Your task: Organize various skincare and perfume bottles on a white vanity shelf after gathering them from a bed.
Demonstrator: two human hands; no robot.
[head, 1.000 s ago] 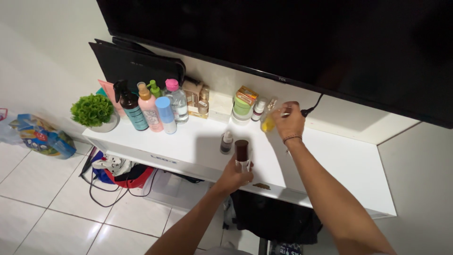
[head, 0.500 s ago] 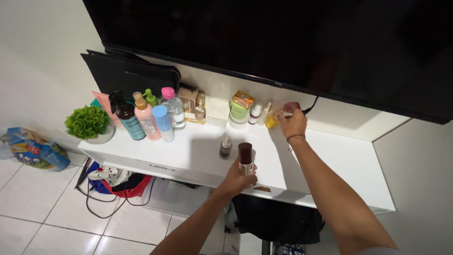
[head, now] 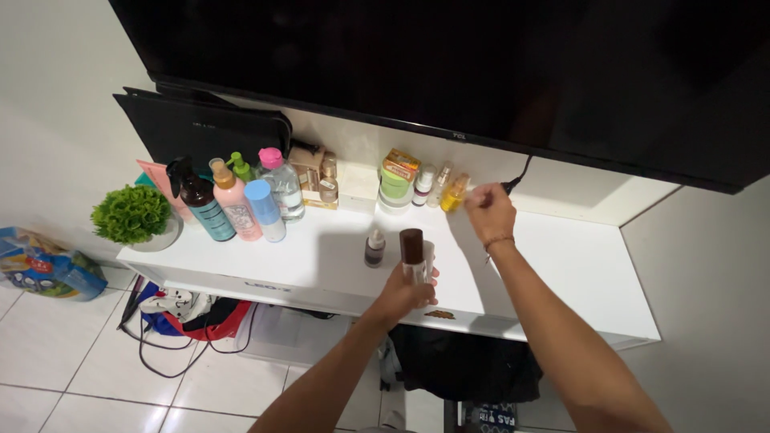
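My left hand (head: 406,290) grips a clear bottle with a dark brown cap (head: 413,254) above the front edge of a white shelf (head: 561,265). My right hand (head: 490,212) is closed at the back of the shelf, its fingers touching a small yellow bottle (head: 454,193) that stands by the wall. I cannot tell whether it grips it. A small dropper bottle (head: 374,248) stands just left of the capped bottle.
A row of pump and spray bottles (head: 237,196), a green jar (head: 394,189), small boxes (head: 314,170) and a potted plant (head: 133,215) stand along the shelf's left and back. A large dark screen (head: 449,64) hangs above. Cables and clothes (head: 188,317) lie under the shelf.
My right hand has moved the yellow bottle back to the wall beside the other small bottles. My left hand has kept its hold on the brown-capped bottle.
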